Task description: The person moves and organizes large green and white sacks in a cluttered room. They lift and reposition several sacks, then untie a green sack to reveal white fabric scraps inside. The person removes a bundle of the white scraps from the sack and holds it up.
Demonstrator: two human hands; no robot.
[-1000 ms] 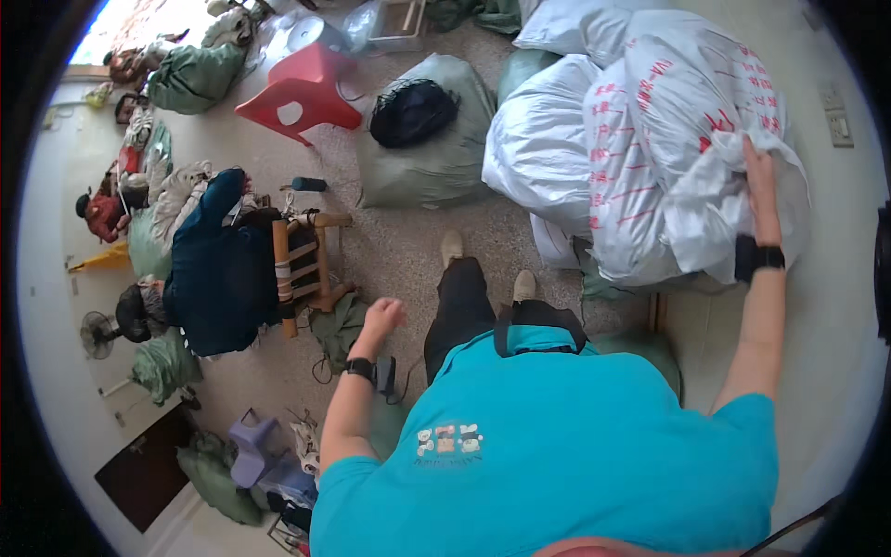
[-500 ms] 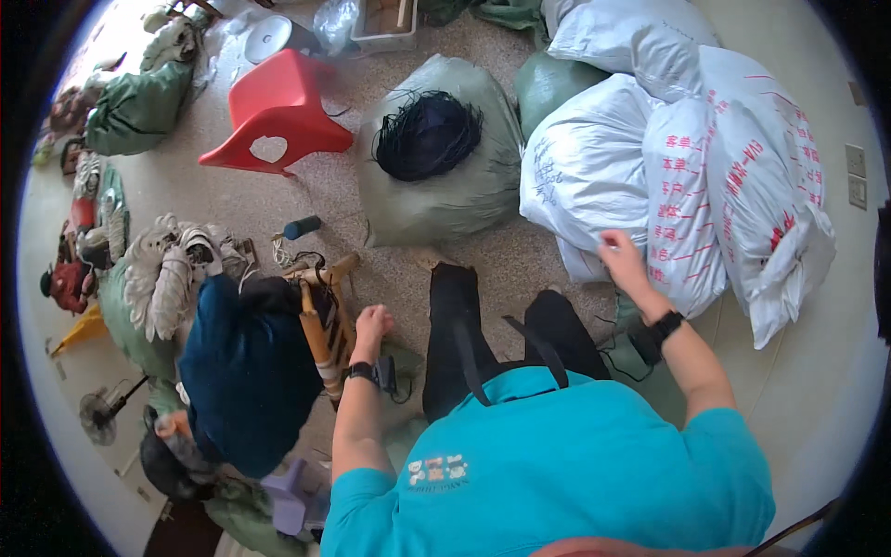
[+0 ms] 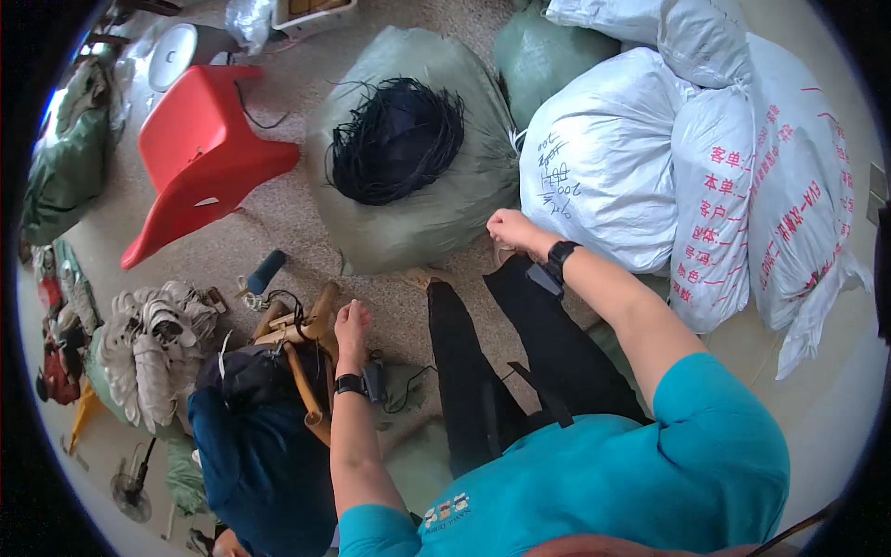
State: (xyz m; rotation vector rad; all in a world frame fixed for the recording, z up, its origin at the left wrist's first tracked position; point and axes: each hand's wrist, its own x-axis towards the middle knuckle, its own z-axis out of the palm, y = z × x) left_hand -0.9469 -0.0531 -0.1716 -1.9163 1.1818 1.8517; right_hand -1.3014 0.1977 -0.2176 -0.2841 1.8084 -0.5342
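My right hand [image 3: 515, 230] hangs between the olive-green sack [image 3: 380, 237] and a full white sack [image 3: 603, 176], above my right foot. Its fingers are curled in, and no object shows in them. On top of the green sack lies a tangled heap of black, stringy pieces [image 3: 397, 139], which neither hand touches. My left hand [image 3: 353, 327] is loosely closed with nothing visible in it. It is held beside a bamboo or wooden chair frame [image 3: 306, 381], apart from the heap.
A red plastic chair [image 3: 200, 130] stands at the far left. More white sacks [image 3: 710, 213] are stacked along the right wall. A person in dark blue [image 3: 251, 455] bends at the lower left, near bundles of whitish pieces [image 3: 153, 343]. A dark cylinder [image 3: 267, 271] lies on the floor.
My right hand has swung left from in front of the white sacks toward the green sack. The view has turned and come closer to the sacks. My left hand stays near the wooden frame.
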